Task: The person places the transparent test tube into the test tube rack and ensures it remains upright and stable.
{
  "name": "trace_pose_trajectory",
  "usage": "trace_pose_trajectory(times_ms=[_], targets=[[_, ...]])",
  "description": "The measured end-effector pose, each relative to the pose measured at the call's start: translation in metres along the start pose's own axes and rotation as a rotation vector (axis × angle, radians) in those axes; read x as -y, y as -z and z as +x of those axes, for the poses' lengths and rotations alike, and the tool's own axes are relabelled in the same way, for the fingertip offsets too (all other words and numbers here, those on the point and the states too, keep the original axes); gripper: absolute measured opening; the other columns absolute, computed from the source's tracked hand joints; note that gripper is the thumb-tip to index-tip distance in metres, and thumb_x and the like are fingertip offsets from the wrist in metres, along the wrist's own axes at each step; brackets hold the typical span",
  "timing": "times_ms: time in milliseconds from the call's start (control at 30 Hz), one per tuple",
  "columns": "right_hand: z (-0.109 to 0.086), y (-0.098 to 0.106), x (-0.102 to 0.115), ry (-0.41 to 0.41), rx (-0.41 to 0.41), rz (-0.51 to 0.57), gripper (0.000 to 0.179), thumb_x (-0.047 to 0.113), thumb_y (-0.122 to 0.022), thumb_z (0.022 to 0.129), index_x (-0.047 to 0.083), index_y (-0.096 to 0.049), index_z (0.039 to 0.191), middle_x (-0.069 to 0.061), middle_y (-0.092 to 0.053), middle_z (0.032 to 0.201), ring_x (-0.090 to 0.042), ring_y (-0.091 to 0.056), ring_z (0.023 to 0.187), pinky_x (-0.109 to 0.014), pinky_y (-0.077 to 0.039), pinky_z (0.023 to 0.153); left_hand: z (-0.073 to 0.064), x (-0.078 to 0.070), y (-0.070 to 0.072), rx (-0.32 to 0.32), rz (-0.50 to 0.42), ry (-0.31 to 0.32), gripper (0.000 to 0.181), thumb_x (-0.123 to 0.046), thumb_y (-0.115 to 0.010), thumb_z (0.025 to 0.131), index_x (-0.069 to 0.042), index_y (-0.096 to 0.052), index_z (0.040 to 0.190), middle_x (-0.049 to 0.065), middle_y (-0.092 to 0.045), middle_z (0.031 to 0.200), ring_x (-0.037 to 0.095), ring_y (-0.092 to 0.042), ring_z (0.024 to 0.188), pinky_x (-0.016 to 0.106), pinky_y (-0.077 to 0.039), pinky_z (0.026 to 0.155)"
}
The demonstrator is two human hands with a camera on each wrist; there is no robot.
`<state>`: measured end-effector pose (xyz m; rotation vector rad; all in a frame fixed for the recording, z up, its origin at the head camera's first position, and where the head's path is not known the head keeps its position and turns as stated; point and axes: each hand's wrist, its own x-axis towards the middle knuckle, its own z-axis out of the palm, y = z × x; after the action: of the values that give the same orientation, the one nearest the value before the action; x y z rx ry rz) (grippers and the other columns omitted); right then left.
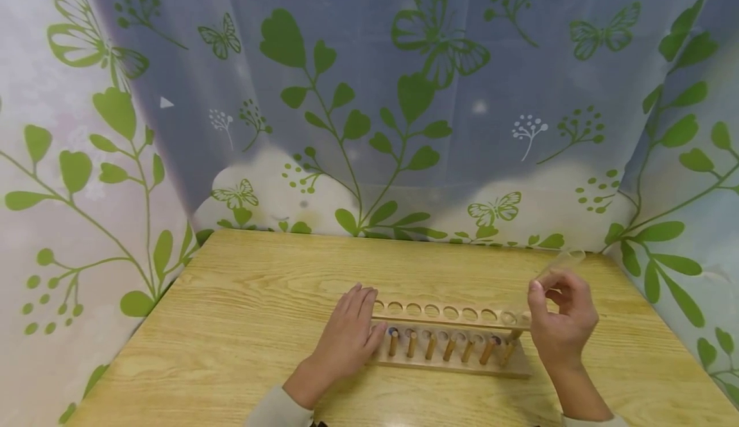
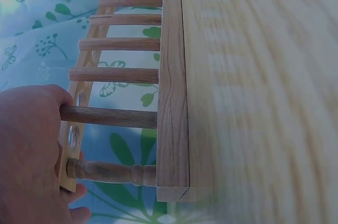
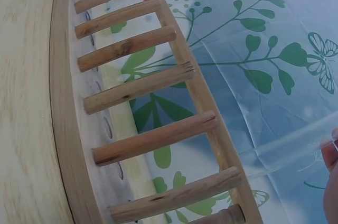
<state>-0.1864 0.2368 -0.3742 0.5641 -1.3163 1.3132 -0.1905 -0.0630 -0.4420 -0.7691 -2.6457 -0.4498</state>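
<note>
A wooden test tube rack (image 1: 450, 368) stands on the table, with a row of round holes in its upper rail and several upright pegs in front. At its left end, my left hand (image 1: 346, 334) grips the upper rail, thumb in front and fingertips showing behind it in the left wrist view. Above the right end, my right hand (image 1: 562, 318) pinches a clear glass test tube (image 1: 568, 260) between thumb and fingers. The tube is tilted, and in the right wrist view its transparent body (image 3: 296, 142) reaches toward the rail beside the last pegs.
The rack rests on a wood-grain table (image 1: 260, 273). A cloth backdrop (image 1: 358, 177) with green leaves and butterflies rises along the table's back edge, and similar cloth hangs at both sides.
</note>
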Motion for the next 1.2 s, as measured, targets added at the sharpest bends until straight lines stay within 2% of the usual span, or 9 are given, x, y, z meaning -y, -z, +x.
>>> trace_pose_trajectory(times_ms=[367,700,933,1200], targets=[[0.0,0.0,0.0,0.012,0.024,-0.037,0.019,-0.014,-0.057,0.077,-0.025,-0.05,0.091,-0.005,-0.059,0.076,-0.006,-0.057,0.069,-0.01,-0.049,0.065,0.001,0.002,-0.002,-0.044,-0.007,-0.028,0.053,-0.034,-0.044,0.103,0.004,-0.042,0.139,0.019,-0.048,0.137,0.037,-0.037,0.136,0.05,-0.032,0.112],[-0.008,0.008,-0.009,-0.025,0.046,-0.147,0.022,-0.014,-0.058,0.076,-0.025,-0.051,0.094,0.007,-0.061,0.082,-0.002,-0.058,0.076,-0.008,-0.049,0.067,0.001,0.001,-0.001,0.014,-0.017,-0.001,0.056,-0.036,-0.043,0.103,0.003,-0.039,0.142,0.018,-0.046,0.14,0.037,-0.034,0.138,0.05,-0.029,0.113],[-0.005,0.007,-0.011,-0.038,0.08,-0.202,0.022,-0.013,-0.058,0.076,-0.024,-0.052,0.095,0.009,-0.06,0.083,0.001,-0.058,0.077,-0.006,-0.049,0.069,0.003,0.0,0.003,0.018,-0.033,0.015,0.056,-0.036,-0.042,0.103,0.003,-0.039,0.143,0.018,-0.045,0.141,0.036,-0.032,0.139,0.05,-0.027,0.114],[-0.013,0.012,-0.014,-0.091,0.11,-0.215,0.021,-0.018,-0.056,0.075,-0.024,-0.052,0.095,0.01,-0.058,0.083,0.001,-0.057,0.077,-0.006,-0.048,0.066,0.001,-0.001,0.0,0.012,-0.029,0.007,0.055,-0.034,-0.044,0.103,0.004,-0.04,0.142,0.019,-0.046,0.14,0.037,-0.034,0.138,0.051,-0.028,0.114]])
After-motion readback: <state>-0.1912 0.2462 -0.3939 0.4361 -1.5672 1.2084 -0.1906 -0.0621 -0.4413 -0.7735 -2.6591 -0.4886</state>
